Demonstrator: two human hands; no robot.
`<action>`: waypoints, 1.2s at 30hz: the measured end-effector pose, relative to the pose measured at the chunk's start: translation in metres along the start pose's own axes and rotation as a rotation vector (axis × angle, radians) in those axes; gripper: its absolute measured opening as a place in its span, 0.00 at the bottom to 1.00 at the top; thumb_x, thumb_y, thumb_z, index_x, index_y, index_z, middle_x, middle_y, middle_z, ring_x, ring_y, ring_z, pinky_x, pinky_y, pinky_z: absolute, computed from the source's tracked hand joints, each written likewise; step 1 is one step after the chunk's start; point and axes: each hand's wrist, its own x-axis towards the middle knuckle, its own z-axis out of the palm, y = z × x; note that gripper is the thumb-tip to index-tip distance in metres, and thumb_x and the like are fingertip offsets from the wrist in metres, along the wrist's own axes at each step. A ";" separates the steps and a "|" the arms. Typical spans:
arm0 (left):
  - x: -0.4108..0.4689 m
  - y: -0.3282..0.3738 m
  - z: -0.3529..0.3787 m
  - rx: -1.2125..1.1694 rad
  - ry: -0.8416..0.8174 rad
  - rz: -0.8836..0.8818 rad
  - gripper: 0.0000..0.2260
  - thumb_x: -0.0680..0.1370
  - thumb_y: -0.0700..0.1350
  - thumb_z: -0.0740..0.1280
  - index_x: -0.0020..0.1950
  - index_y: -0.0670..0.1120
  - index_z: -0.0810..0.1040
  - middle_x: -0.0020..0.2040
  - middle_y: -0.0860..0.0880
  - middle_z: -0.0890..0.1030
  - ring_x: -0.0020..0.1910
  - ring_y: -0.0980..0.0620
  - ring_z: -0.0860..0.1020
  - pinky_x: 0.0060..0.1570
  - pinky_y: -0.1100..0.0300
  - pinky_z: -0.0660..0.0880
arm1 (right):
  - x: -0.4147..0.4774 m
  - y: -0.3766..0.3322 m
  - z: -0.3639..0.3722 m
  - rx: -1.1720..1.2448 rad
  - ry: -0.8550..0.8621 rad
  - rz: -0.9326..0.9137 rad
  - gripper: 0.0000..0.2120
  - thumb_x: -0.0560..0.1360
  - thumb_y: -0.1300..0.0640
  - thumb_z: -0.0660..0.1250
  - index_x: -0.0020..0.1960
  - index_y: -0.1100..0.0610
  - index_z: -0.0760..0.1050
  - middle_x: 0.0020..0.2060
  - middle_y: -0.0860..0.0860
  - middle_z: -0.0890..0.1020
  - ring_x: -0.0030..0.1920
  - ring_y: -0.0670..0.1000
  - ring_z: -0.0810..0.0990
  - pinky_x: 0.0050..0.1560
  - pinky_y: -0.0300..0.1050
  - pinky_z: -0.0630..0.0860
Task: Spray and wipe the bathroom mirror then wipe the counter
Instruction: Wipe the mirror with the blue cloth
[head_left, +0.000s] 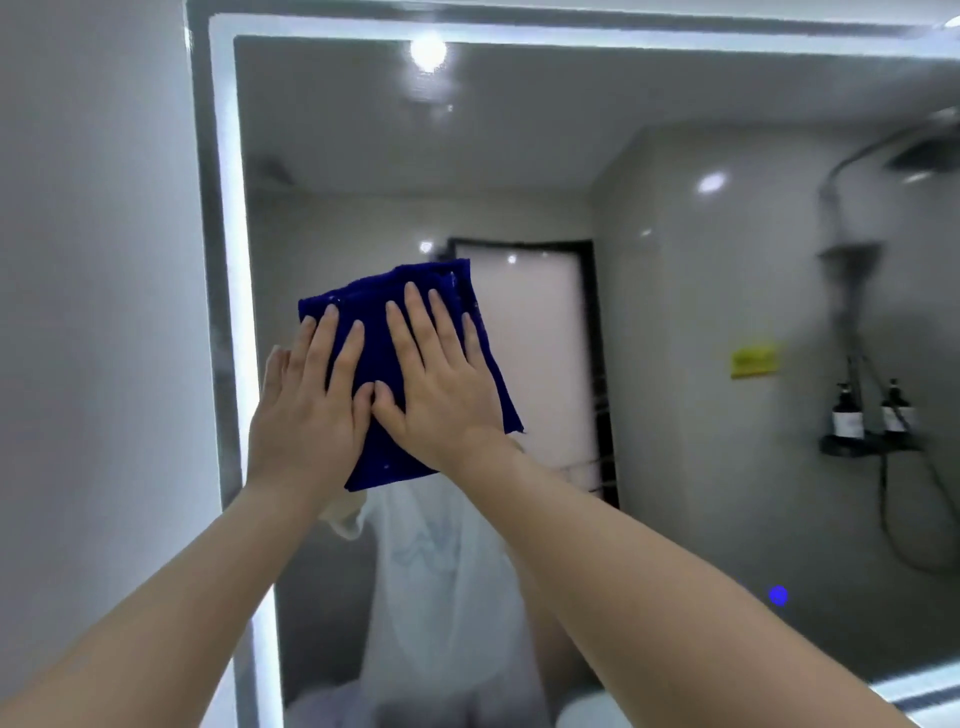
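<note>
The mirror (675, 312) fills the wall ahead, its lit border close on the left, with wide bare glass open to the right. This looks like the wiping step: the blue cloth (395, 322) lies flat on the glass near that left edge. The left hand (306, 410) and right hand (441, 395) press it with fingers spread, gripping nothing, so the next stroke should sweep rightward; the counter is out of sight.

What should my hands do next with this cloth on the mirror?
Probably slide the folded dark blue cloth sideways to the right: both the left hand and right hand press it flat near the lit-edged mirror's left side, leaving wide glass unwiped.
</note>
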 end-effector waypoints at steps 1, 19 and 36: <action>0.000 0.003 0.000 -0.012 -0.007 -0.015 0.24 0.81 0.48 0.49 0.75 0.41 0.56 0.76 0.40 0.57 0.75 0.41 0.56 0.72 0.44 0.54 | 0.000 0.001 0.000 0.004 -0.003 -0.001 0.32 0.76 0.45 0.53 0.76 0.58 0.56 0.76 0.55 0.58 0.76 0.54 0.52 0.75 0.52 0.44; 0.041 0.282 0.065 -0.053 0.017 0.106 0.25 0.81 0.48 0.50 0.76 0.40 0.52 0.76 0.38 0.55 0.75 0.40 0.52 0.70 0.45 0.61 | -0.106 0.280 -0.056 -0.008 0.058 0.021 0.31 0.77 0.45 0.55 0.76 0.58 0.58 0.76 0.55 0.60 0.76 0.55 0.56 0.75 0.54 0.54; 0.079 0.611 0.150 -0.093 0.042 0.434 0.23 0.82 0.50 0.46 0.75 0.41 0.56 0.75 0.39 0.59 0.75 0.42 0.54 0.73 0.48 0.52 | -0.274 0.575 -0.109 -0.093 0.057 0.334 0.32 0.78 0.46 0.50 0.77 0.61 0.49 0.76 0.58 0.56 0.76 0.56 0.52 0.75 0.54 0.54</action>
